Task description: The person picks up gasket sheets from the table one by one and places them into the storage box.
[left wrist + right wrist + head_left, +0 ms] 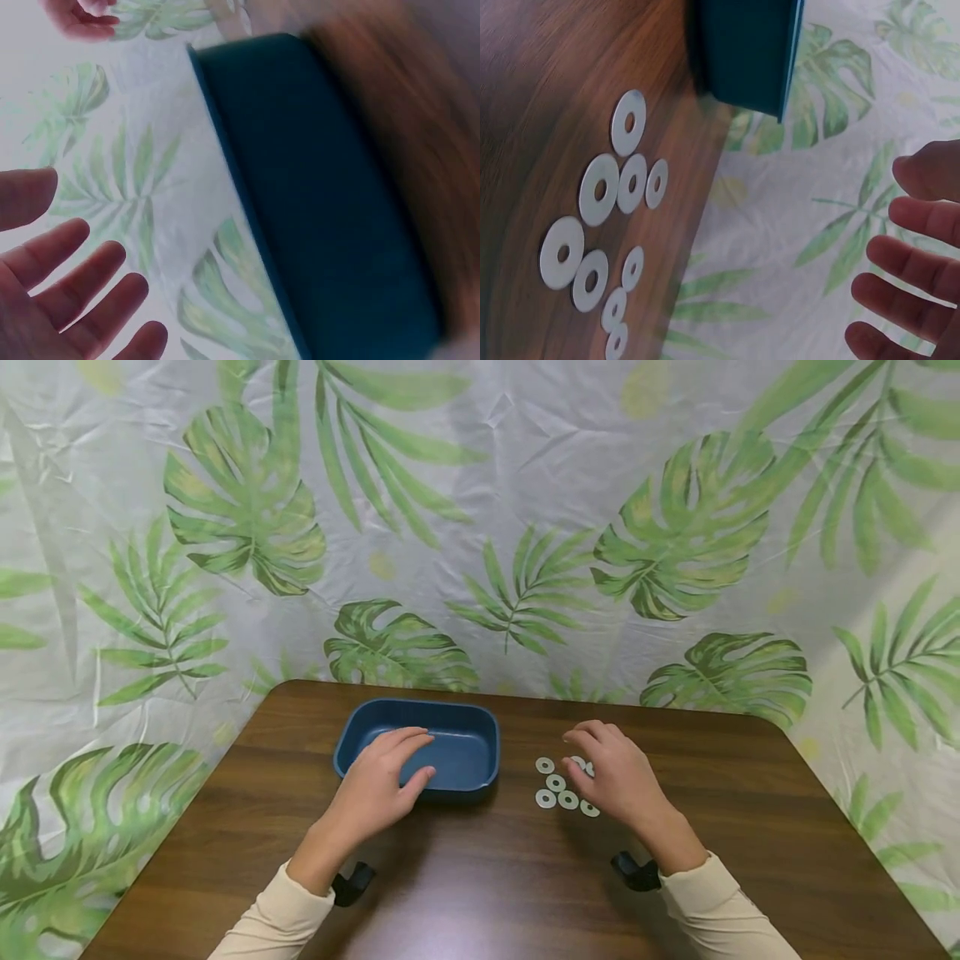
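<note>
My left hand [381,781] is held over the near left part of a dark blue rectangular tub [491,760], fingers loosely bent and holding nothing. In the left wrist view its spread fingers [97,300] show apart from the tub's side wall [300,172]. Several flat metal washers [567,799] lie grouped on the table, right of the tub. Above their right side hovers my right hand [618,772], nothing in its grasp, covering part of the group in the head view. The right wrist view shows the washers [598,189] flat on the wood, some touching.
The brown wooden table [487,877] ends close to a hanging cloth [525,468] printed with green leaves. A black strap piece [352,885] sits at the left wrist, and another black piece [636,871] at the right wrist.
</note>
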Demonstrator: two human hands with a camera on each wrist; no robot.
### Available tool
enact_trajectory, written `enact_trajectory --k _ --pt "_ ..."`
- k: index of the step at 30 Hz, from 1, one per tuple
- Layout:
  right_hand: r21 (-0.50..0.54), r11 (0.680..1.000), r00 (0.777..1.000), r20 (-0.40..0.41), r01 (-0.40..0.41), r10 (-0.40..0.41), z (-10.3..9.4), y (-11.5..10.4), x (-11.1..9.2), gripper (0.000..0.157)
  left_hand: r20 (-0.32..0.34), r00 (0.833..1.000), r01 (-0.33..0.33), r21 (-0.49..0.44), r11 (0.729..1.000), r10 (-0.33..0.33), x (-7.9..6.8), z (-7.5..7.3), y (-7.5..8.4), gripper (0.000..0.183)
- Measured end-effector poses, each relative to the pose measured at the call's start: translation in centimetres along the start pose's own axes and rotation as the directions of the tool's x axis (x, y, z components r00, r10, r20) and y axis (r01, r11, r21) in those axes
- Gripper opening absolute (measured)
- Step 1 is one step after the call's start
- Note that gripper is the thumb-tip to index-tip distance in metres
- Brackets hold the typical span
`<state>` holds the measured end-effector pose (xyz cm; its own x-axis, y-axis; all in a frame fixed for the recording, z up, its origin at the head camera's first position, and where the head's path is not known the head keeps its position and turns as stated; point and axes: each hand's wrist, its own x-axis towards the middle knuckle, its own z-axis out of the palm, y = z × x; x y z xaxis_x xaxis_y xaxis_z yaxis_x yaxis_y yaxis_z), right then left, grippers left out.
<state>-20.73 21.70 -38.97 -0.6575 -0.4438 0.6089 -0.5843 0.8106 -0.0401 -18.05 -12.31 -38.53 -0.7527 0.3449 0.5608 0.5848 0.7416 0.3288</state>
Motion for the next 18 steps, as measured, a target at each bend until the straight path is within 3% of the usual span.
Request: enact_trajectory --k 6,11,18 --pt "-0.008 1.0 0.999 0.023 0.028 -0.028 -0.7 0.3 -0.5 0.027 0.029 0.994 0.101 0.0 0.995 -0.101 -2.0 -1.1 -2.6 0.042" --pt "-0.024 0.999 0.998 0.045 0.042 -0.041 -0.9 0.6 -0.7 0.028 0.064 0.971 0.234 -0.047 0.971 -0.231 -3.2 -1.3 -4.9 0.045" --pt "-0.056 0.998 0.993 0.113 0.036 -0.03 -1.3 1.0 -1.0 0.032 0.018 0.94 0.339 -0.148 0.929 -0.34 -4.0 -0.9 -7.1 0.045"
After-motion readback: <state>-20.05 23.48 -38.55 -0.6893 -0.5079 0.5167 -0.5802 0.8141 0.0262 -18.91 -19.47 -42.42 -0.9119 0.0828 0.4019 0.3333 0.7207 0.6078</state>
